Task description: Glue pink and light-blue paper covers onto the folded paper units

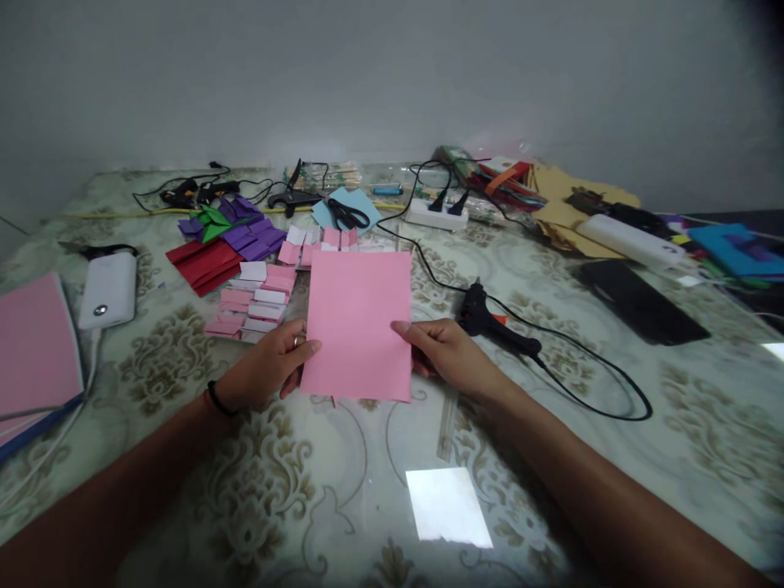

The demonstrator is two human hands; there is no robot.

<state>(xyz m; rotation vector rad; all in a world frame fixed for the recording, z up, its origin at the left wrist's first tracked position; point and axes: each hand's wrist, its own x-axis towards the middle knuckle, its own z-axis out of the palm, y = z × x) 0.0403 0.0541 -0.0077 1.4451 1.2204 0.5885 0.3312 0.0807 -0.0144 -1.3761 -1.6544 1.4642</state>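
A flat sheet of pink paper is held up in front of me by both hands. My left hand grips its left edge, thumb on the face and fingers behind. On the opposite edge, my right hand pinches the paper the same way. Folded pink and white paper pieces lie just beyond my left hand, some partly hidden by the sheet. A black hot glue gun rests on the table to the right of my right hand, its cord looping out to the right.
Purple folded papers and red paper lie back left. Black scissors sit on light blue paper near a white power strip. A phone lies right. A white power bank and pink sheets are left.
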